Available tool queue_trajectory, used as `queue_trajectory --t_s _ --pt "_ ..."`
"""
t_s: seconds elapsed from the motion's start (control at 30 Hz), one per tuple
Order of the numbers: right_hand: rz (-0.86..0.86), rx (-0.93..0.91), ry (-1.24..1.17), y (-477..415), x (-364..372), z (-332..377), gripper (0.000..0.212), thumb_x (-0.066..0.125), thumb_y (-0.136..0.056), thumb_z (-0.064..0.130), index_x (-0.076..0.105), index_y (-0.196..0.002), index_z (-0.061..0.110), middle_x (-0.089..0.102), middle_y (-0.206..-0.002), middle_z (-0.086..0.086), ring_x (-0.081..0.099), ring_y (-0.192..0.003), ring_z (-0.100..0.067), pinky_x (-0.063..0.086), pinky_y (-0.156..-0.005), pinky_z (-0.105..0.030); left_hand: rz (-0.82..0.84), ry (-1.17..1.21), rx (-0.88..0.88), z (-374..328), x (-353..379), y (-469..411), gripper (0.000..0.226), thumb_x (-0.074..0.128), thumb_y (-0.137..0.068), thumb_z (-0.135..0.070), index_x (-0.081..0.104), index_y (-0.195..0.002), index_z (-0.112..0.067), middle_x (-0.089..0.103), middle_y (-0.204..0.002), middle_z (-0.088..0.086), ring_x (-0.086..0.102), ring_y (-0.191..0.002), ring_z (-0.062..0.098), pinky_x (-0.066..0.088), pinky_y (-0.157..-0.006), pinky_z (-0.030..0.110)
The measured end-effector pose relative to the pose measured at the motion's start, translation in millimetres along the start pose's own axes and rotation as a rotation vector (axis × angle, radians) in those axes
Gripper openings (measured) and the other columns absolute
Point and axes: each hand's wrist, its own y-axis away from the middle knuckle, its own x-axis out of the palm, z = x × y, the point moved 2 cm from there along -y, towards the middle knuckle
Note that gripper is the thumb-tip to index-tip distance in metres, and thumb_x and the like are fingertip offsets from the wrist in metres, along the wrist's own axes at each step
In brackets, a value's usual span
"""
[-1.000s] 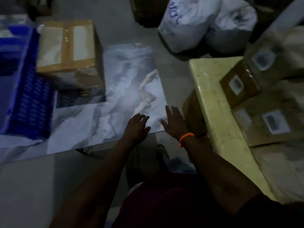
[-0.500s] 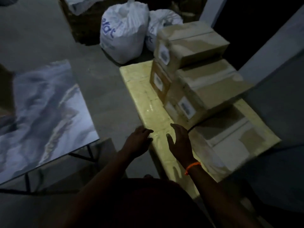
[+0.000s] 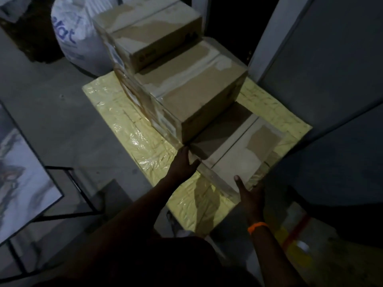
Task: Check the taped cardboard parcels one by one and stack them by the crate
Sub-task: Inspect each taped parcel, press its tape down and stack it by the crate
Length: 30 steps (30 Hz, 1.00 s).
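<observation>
Dimly, taped cardboard parcel (image 3: 238,146), crinkly yellow wrap (image 3: 124,114)

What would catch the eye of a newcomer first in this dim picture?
The stepped stack of taped cardboard parcels in the middle stands out, resting on a shiny yellow wrapped platform. At the near end, the left hand and the right hand, with an orange wristband, hold the lowest parcel at its near corners. A white sack stands on the floor behind, at the upper left.
</observation>
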Motion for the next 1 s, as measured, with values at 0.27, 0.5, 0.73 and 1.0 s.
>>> queue_trajectory --t_s 0.27,0.5,0.73,1.0 --pt "-0.075 -0.091 -0.318 23 -13 4 0.055 0.07 -0.098 0.033 0.054 -0.146 0.014 0.065 -0.135 -0.004 0.063 -0.119 -0.019 0.05 -0.09 -0.019 0.123 -0.038 0.032 4 13 10 0.054 0.072 -0.091 -0.038 0.055 -0.137 -0.016 0.051 -0.124 0.01 0.063 -0.098 0.03 0.045 -0.084 0.029" --pt "-0.081 -0.052 -0.132 49 -38 -16 0.047 0.066 -0.099 0.04 0.062 -0.129 0.004 0.069 -0.122 -0.012 0.065 -0.112 -0.026 0.051 -0.086 -0.032 0.044 0.071 0.009 23 21 66 0.041 0.073 -0.09 -0.043 0.063 -0.117 -0.014 0.057 -0.11 0.005 0.063 -0.089 0.017 0.048 -0.067 0.017" --pt "-0.071 -0.015 -0.086 103 -17 -42 0.037 0.07 -0.096 0.038 0.062 -0.11 0.004 0.07 -0.1 -0.005 0.067 -0.101 -0.029 0.052 -0.08 -0.035 0.125 0.145 -0.113 71 -10 98 0.052 0.074 -0.088 -0.049 0.057 -0.122 -0.013 0.069 -0.117 0.001 0.068 -0.099 0.016 0.06 -0.08 0.036" --pt "0.004 -0.077 -0.105 201 14 -33 0.038 0.068 -0.098 0.032 0.066 -0.13 0.01 0.07 -0.127 -0.009 0.065 -0.115 -0.028 0.054 -0.094 -0.038 0.231 0.065 0.049 111 -78 155 0.054 0.075 -0.088 -0.047 0.064 -0.132 -0.017 0.063 -0.109 -0.002 0.062 -0.092 0.011 0.049 -0.074 0.018"
